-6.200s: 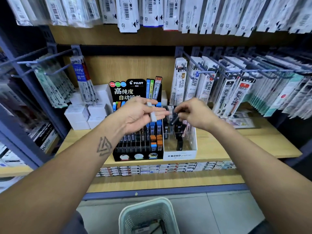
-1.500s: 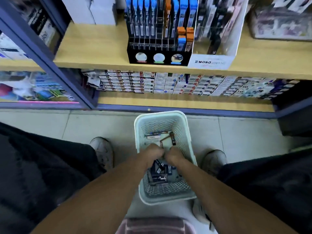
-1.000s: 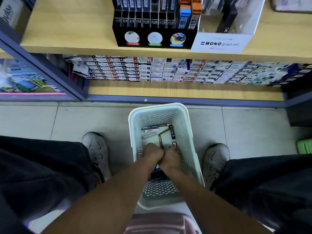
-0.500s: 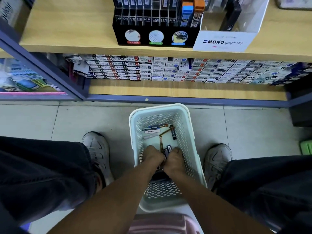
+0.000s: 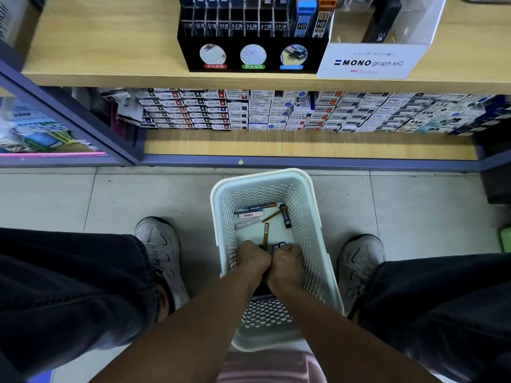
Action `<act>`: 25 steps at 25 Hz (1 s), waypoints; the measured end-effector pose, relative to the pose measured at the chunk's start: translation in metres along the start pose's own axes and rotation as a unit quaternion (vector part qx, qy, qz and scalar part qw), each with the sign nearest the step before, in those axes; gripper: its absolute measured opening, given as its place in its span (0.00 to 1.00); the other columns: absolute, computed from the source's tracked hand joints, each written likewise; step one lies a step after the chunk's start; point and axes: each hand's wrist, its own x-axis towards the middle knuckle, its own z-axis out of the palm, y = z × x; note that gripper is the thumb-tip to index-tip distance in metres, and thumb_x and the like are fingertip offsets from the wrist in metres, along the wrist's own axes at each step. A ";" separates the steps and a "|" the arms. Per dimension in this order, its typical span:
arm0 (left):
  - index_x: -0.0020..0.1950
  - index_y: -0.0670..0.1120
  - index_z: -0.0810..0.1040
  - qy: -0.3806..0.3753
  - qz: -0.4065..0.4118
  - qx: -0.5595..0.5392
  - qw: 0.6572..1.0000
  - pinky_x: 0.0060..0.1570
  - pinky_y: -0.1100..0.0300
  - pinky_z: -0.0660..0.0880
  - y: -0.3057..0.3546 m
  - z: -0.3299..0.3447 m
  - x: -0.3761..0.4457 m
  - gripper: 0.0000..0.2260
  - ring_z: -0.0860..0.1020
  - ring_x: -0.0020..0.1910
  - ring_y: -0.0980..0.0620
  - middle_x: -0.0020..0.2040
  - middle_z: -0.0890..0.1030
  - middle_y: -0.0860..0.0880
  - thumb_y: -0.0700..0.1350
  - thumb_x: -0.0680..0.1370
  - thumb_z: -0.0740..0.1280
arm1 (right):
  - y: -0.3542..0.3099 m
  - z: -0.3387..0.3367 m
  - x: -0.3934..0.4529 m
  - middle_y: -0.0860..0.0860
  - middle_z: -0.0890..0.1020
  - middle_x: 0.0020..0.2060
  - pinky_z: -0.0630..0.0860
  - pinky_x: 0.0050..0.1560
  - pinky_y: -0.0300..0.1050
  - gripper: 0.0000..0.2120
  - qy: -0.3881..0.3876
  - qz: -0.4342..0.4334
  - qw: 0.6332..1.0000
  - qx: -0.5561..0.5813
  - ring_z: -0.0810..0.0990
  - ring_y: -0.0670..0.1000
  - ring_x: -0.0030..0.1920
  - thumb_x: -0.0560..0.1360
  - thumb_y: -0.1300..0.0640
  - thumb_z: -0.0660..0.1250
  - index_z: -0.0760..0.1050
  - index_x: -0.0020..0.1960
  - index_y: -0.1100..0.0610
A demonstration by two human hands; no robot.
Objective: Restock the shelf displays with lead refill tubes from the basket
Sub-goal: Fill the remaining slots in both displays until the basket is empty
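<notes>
I'm seeing my left hand and right hand curling knuckle to knuckle inside the perforated plastic basket on the tiled floor; what they grip, I cannot tell. Slim lead refill tubes are lying loose toward its far wall.

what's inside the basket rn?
Loose refill tubes lie at the far end of the basket. Left hand and right hand reach in together, hiding whatever lies beneath them.
</notes>
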 end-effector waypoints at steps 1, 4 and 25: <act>0.47 0.39 0.77 0.002 -0.007 -0.014 1.000 0.43 0.57 0.78 -0.001 0.001 0.001 0.02 0.79 0.45 0.47 0.48 0.80 0.42 0.36 0.79 0.66 | 0.000 0.000 -0.002 0.60 0.69 0.66 0.77 0.60 0.51 0.22 0.001 0.007 1.000 0.001 0.71 0.59 0.65 0.81 0.57 0.61 0.64 0.71 0.67; 0.51 0.36 0.78 -0.011 -0.035 -0.068 0.997 0.43 0.55 0.79 -0.001 0.002 0.005 0.04 0.81 0.49 0.44 0.51 0.81 0.40 0.37 0.80 0.66 | 0.000 0.002 -0.001 0.61 0.70 0.65 0.77 0.59 0.49 0.25 -0.007 0.021 1.000 0.009 0.73 0.59 0.64 0.80 0.52 0.63 0.64 0.70 0.68; 0.57 0.35 0.79 -0.089 -0.051 -0.128 0.987 0.29 0.60 0.74 -0.005 0.007 0.009 0.10 0.79 0.38 0.44 0.42 0.80 0.39 0.36 0.79 0.62 | -0.004 -0.019 0.011 0.59 0.79 0.34 0.75 0.25 0.40 0.13 -0.153 0.271 0.803 0.508 0.79 0.56 0.32 0.79 0.67 0.58 0.78 0.39 0.64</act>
